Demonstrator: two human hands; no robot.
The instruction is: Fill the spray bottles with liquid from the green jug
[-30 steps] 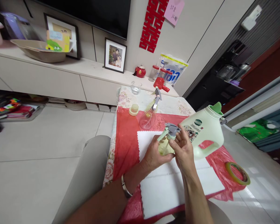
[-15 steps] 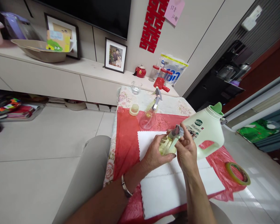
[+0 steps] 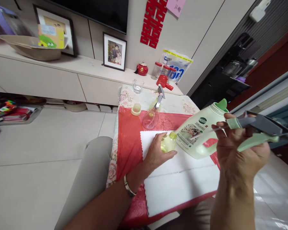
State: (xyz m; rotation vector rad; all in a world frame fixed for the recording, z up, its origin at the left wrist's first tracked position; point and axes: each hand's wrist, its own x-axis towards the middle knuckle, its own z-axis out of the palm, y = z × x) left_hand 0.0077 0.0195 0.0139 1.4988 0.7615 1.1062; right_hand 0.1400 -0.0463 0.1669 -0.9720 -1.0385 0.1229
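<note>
My left hand [image 3: 158,151] is wrapped round a small yellow-tinted spray bottle [image 3: 168,143] whose threaded neck is uncovered. Out to the right, my right hand [image 3: 240,143] holds the grey and pale green spray head [image 3: 261,126], its thin tube pointing left. Between the hands stands a large pale green detergent jug [image 3: 199,131] with a green spout in its open mouth. A second, clear spray bottle [image 3: 150,119] with its trigger head on stands behind the left hand. Beside it sits a pale yellow cap [image 3: 136,109].
A white sheet [image 3: 172,191] lies on the red plastic cover [image 3: 128,143] over the floral-clothed table. At the back edge is a glass mug [image 3: 138,86]. The low cabinet behind carries a red pot [image 3: 141,68], lidded jars, a framed photo [image 3: 114,51] and a brown basket [image 3: 33,48].
My right hand has lifted the spray head off the small bottle and moved it right, past the jug. The left hand keeps hold of the bottle. The view has shifted slightly.
</note>
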